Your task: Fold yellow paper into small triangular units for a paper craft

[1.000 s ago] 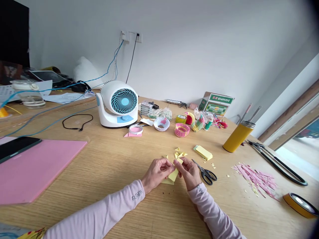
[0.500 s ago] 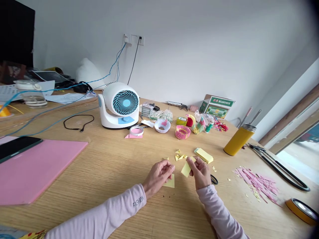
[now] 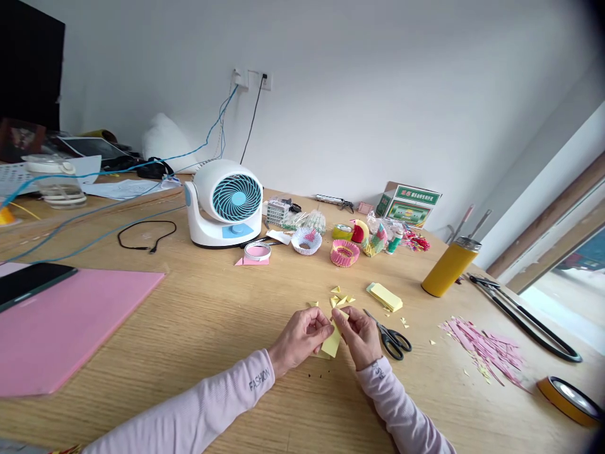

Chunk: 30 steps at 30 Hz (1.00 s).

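A small yellow paper strip (image 3: 332, 342) hangs between my two hands, above another yellow piece lying on the table. My right hand (image 3: 357, 334) pinches its upper part between thumb and fingers. My left hand (image 3: 301, 338) has its fingers pressed together at the strip's left edge; what its fingertips hold is too small to make out. Just beyond the hands lie several folded yellow triangles (image 3: 341, 301). A stack of yellow strips (image 3: 385, 297) is to their right. Black-handled scissors (image 3: 393, 341) rest beside my right hand.
Pink paper scraps (image 3: 486, 347), a tape roll (image 3: 571, 400) and a yellow bottle (image 3: 451, 266) are at the right. Paper baskets (image 3: 345, 252) and a white fan (image 3: 227, 203) stand farther back. A pink sheet (image 3: 85, 321) with a phone (image 3: 33, 284) lies at the left.
My right hand has moved left with the yellow strip, up to my left hand, uncovering the scissors. The strip now hangs over the piece on the table.
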Each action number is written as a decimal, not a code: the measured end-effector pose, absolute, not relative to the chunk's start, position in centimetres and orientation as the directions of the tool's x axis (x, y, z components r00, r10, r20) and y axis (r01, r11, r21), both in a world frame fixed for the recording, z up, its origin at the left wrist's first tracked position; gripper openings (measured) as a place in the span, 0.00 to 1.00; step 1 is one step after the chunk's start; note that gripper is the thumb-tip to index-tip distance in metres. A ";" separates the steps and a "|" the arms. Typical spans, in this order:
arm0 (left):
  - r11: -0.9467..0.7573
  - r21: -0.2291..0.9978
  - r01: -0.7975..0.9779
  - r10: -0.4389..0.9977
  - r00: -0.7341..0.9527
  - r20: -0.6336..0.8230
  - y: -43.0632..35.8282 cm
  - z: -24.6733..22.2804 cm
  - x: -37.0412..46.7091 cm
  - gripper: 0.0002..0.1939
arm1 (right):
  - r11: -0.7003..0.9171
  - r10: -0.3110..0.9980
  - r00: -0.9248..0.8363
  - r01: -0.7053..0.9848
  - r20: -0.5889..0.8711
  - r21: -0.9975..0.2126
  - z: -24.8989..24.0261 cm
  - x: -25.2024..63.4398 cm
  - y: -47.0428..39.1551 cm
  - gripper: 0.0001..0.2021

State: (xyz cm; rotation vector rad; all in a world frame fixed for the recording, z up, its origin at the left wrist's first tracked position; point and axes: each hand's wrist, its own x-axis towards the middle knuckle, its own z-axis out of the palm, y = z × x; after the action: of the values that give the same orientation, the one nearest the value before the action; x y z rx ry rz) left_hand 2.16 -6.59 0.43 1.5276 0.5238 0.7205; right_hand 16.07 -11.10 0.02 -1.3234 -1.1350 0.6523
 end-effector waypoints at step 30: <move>0.080 0.991 -0.107 0.763 0.647 0.009 -6.4 1.1 1.9 0.11 | 0.092 0.989 0.133 -0.196 0.067 -0.976 -0.3 16.7 -11.3 0.12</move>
State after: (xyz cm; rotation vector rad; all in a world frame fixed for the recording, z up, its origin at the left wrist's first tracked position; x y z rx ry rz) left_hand 1.91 -6.40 1.10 1.3431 0.6137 0.7156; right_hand 16.67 -11.27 -0.34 -1.0603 -1.0067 1.1486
